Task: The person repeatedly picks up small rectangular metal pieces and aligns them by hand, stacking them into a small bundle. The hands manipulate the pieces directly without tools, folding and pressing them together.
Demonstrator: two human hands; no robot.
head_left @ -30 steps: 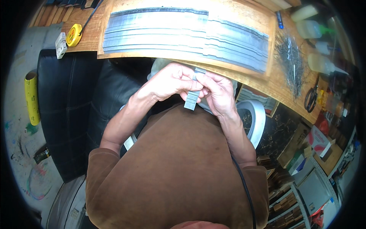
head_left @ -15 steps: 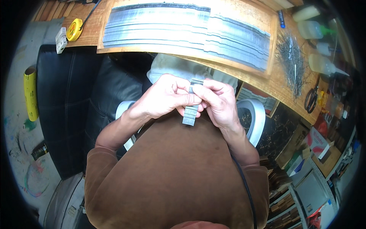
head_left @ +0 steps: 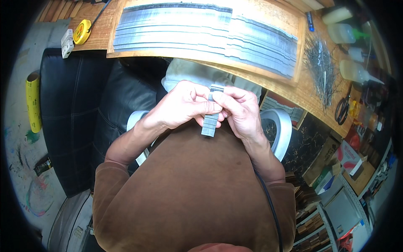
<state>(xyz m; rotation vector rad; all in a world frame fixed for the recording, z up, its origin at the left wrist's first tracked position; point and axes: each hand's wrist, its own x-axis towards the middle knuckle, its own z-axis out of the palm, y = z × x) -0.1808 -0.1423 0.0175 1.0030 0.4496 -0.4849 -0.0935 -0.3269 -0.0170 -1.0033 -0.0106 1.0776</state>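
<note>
Both hands hold a narrow grey stack of thin strips (head_left: 208, 126) upright in front of my chest, its lower end sticking out below the fingers. My left hand (head_left: 184, 106) is closed on its left side, thumb lying across the front. From the right, my right hand (head_left: 240, 110) pinches the upper part between thumb and fingers. Some fingertips are hidden behind the stack. Beyond the hands, on the table, a wooden tray (head_left: 302, 54) carries long rows of similar thin grey strips (head_left: 176, 31).
A yellow tape measure (head_left: 81, 32) sits at the table's left. On the right lie a heap of thin dark wires or strips (head_left: 321, 69), black scissors (head_left: 343, 110) and squeeze bottles (head_left: 357, 71). A black sofa (head_left: 75, 117) stands left; white chair arms (head_left: 282, 132) flank me.
The grey stack has shifted very slightly upward in my fingers. Both hands keep nearly the same place and grip.
</note>
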